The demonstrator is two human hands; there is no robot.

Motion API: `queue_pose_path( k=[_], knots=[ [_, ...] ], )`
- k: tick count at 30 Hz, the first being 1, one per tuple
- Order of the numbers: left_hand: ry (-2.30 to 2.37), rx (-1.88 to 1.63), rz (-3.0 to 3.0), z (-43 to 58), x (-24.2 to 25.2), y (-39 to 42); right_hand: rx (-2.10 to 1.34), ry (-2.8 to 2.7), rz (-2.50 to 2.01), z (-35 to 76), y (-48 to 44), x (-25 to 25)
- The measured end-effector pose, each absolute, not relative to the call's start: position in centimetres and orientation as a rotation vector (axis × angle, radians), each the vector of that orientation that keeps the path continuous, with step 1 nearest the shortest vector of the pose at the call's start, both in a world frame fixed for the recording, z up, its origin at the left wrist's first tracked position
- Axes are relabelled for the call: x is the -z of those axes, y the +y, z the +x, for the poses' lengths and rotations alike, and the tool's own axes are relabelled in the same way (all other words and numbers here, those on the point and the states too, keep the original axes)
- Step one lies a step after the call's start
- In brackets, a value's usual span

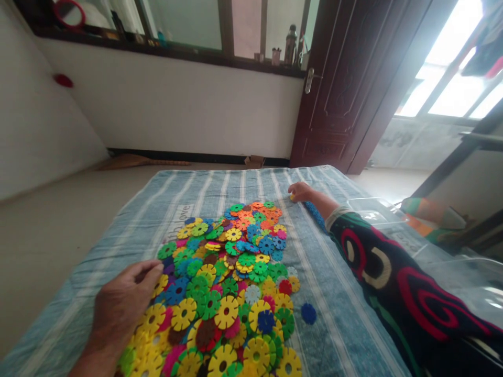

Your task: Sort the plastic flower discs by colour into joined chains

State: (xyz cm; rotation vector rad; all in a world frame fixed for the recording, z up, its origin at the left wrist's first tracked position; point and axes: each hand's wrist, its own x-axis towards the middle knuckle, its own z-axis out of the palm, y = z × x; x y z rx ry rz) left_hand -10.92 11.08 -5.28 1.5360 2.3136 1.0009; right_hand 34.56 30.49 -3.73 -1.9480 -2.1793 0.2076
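1. While a blue row point(314, 214) of discs lies lined up to the right of the pile point(231, 272), partly hidden by the right forearm, most other discs sit loose in the pile itself; I judge the sorting to be at an early stage.
2. What looks left is nearly the whole heap: yellow, green, blue, pink, brown and red pieces overlap in it, with orange ones bunched at its far end.
3. One loose blue disc point(308, 313) lies just right of the pile, apart from it.
4. Beyond the pile's far right corner, the right hand point(299, 192) has its fingers nearly closed, pinching a small yellow piece point(292, 197).
5. At the pile's left edge, the left hand point(128, 293) has thumb and forefinger drawn together; I cannot tell whether they hold a disc.
6. Left of the pile's far half, print on the striped cloth point(141, 222) reads "love"; the letters ahead of it are unclear. No brand can be read anywhere.
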Motion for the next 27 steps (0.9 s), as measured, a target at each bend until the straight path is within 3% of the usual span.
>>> queue_pose_path(
  k=[9, 21, 27],
  knots=[
    [2.272, -1.091, 1.568, -11.1, 5.9, 11.2, -0.163, -2.164, -1.806, 32.3, 28.5, 1.3],
    [2.181, -1.125, 1.618, -10.7, 5.6, 10.5, -0.377, -2.396, -1.29, 22.1, 20.9, 0.8],
    [2.179, -1.094, 1.629, -10.9, 5.9, 10.4, -0.326, -2.392, -1.393, 19.0, 20.1, 1.2]
  ],
)
